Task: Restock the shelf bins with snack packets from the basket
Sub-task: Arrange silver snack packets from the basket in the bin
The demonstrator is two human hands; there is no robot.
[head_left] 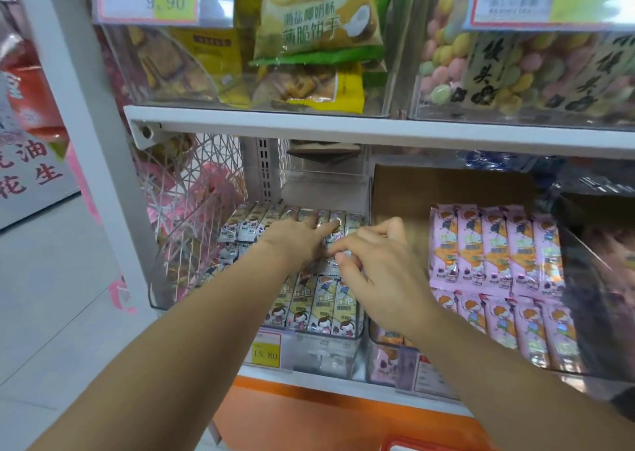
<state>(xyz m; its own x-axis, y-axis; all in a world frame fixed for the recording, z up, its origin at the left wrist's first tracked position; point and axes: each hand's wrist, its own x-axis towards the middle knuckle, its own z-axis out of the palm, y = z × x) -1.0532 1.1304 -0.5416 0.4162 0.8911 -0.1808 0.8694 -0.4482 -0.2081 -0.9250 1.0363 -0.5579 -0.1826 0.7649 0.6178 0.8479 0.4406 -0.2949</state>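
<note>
At 12 o'clock, left hand (pixel 292 241), fingers straight, steadies yellow-white foil snack packets (pixel 319 299) in clear plastic bin (pixel 161 289); right hand (pixel 385 275) pinches one packet (pixel 346 254), likely aligning row.

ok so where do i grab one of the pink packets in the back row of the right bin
Pinch the crimped top end of a pink packet, coming in from above and the front. The row lies packed long edge to long edge in the right bin, so there looks to be no gap for fingers down the sides. The top ends sit exposed in front of the cardboard.
</note>
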